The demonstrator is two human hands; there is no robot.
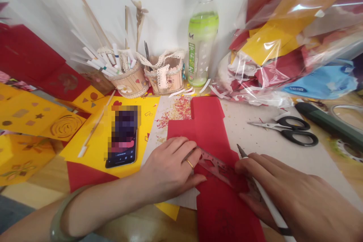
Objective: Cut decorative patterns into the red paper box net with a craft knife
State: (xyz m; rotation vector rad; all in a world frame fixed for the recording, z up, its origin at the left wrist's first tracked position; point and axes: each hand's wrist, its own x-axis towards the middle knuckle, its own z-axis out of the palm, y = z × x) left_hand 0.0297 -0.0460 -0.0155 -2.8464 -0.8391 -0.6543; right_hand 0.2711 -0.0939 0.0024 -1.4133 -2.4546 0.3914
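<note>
A cross-shaped piece of red folded paper [210, 121] lies in front of me, with faint dark marks on its lower part. Across it runs a clear stencil ruler [215, 169] with cut-out shapes. My left hand [170, 164], a ring on one finger and a bangle on the wrist, has its fingers bent over the ruler's left end. In my right hand [295, 193] is a white pen [268, 202], its dark tip pointing up and away from me. The right fingers also reach the ruler's other end, where their exact contact is hidden.
Black-handled scissors [297, 130] and a dark green utility knife [331, 123] lie on the right. Left, a phone [121, 143] rests on yellow paper [93, 155]. Behind stand two wooden pen pots [127, 81], a green drink bottle [202, 41] and a clear bag of paper scraps [272, 60].
</note>
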